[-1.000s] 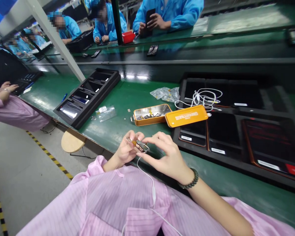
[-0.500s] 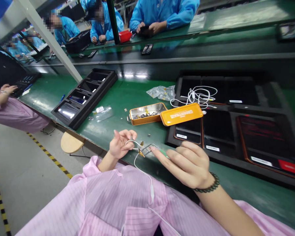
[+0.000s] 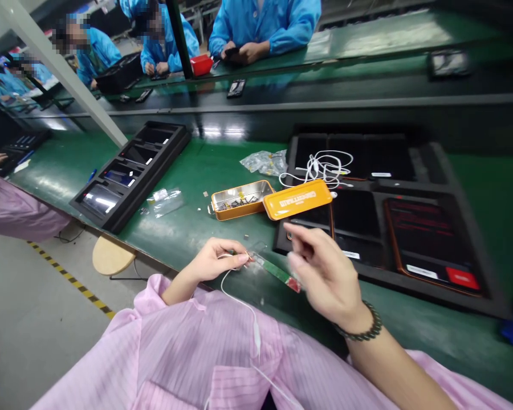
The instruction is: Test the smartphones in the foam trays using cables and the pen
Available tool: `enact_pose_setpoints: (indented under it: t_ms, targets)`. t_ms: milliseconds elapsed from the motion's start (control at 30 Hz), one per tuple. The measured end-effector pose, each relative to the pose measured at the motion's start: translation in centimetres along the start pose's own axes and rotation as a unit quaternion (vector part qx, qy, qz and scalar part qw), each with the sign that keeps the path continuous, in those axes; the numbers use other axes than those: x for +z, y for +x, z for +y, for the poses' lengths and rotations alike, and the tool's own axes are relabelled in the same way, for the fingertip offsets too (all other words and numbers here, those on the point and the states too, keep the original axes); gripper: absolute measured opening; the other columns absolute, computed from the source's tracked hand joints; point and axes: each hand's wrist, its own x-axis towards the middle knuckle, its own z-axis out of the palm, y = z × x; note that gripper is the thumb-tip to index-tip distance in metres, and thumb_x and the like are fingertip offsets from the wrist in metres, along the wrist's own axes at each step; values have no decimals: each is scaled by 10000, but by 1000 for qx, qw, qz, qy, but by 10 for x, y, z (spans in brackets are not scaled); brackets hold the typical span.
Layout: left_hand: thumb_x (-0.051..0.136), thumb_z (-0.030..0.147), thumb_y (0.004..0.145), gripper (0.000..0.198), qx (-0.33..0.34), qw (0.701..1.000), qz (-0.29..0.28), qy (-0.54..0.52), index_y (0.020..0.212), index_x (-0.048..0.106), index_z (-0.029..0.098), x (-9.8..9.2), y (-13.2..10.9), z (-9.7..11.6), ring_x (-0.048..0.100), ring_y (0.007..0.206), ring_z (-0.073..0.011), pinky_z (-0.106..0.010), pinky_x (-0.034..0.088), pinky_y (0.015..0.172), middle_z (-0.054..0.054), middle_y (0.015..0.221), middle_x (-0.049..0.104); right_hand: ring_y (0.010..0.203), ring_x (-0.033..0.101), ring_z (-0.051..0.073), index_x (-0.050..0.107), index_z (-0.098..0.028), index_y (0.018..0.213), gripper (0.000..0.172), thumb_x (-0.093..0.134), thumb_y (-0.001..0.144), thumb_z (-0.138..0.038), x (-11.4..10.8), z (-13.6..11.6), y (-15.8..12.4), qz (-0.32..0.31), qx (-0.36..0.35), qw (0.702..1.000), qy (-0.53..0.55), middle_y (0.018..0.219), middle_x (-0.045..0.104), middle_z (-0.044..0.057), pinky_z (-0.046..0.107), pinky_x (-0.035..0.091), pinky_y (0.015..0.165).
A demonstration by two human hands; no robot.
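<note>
My left hand (image 3: 219,261) rests at the near edge of the green bench (image 3: 188,228), its fingers pinched on the end of a white cable (image 3: 240,303) that runs down over my pink gown. A small metal piece shows at its fingertips. My right hand (image 3: 322,272), blurred by motion, is closed on the red end of a thin green strip (image 3: 276,271). The strip stretches from there to the left fingertips. A dark bead bracelet (image 3: 359,332) is on my right wrist.
An open orange tin (image 3: 238,200) holds small parts, and its lid (image 3: 297,199) leans on a black tray of phones (image 3: 414,196). Coiled white earphones (image 3: 322,167) lie on that tray. Another black tray (image 3: 128,168), plastic bags (image 3: 165,200) and a stool (image 3: 108,256) are at left. People in blue work opposite.
My hands have parted: the right hand drew back to the right with the green strip, and the left hand lowered to the bench edge. The view has swung to the right.
</note>
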Motion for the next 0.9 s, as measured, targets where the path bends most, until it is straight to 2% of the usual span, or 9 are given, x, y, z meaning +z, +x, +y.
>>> enact_pose_setpoints:
  t_ms: [67,133,200,267,433,600,700,800,900]
  targets:
    - [809,581,662,472,-1,1000,16,16,707,739,116,2,3,-1,570,588,-101,-201,444,558,-60,688,680,652,541,127,569,-277,1332,370,461,980,-238,-1,1,-1,9,119,986,120,839,580,24,264,490,565]
    - [799,600,662,496,2,999,25,25,697,728,110,3,6,-1,575,605,-107,-206,451,574,-61,688,681,659,565,114,586,-280,1300,335,492,979,-291,-2,2,-1,2,184,962,204,869,607,21,259,524,601]
    - [794,602,670,498,5,999,26,28,698,723,110,4,10,-1,583,623,-110,-209,461,599,-59,689,683,745,619,127,588,-270,1282,336,552,956,-343,-3,2,0,-6,218,946,239,926,657,34,285,565,709]
    - [790,604,676,497,6,999,21,27,695,720,113,5,14,-3,584,626,-109,-211,467,611,-54,685,682,777,643,139,576,-259,1271,357,586,938,-387,-5,1,1,-9,246,935,255,981,701,57,312,578,758]
    - [799,614,658,505,-1,1000,23,10,673,708,118,3,21,-8,568,592,-101,-218,469,609,-40,648,667,725,691,144,523,-258,1147,360,649,882,-467,-8,-2,5,-5,318,905,284,1091,729,101,313,601,688]
    - [807,593,659,483,15,999,45,7,682,712,120,4,24,-11,567,599,-96,-211,465,604,-44,671,681,722,731,180,506,-246,994,461,780,742,-517,-5,3,9,44,378,877,293,852,741,44,320,623,701]
    - [805,582,666,472,27,999,45,8,676,704,121,6,25,-12,582,628,-104,-211,472,616,-44,683,679,719,741,209,590,-206,897,467,819,672,-545,-3,5,10,14,408,861,303,797,747,73,337,631,716]
    - [801,595,658,493,21,999,30,-4,667,696,113,6,25,-12,577,619,-103,-210,461,601,-46,677,669,636,722,199,670,-179,827,428,797,687,-563,-4,4,10,-29,394,879,265,773,748,93,329,626,658]
    - [811,617,622,528,-6,1000,8,-22,664,689,105,3,25,-12,530,548,-80,-201,422,544,-37,653,652,607,686,175,730,-188,872,319,712,801,-499,-8,3,13,-61,310,936,157,766,735,77,296,583,563]
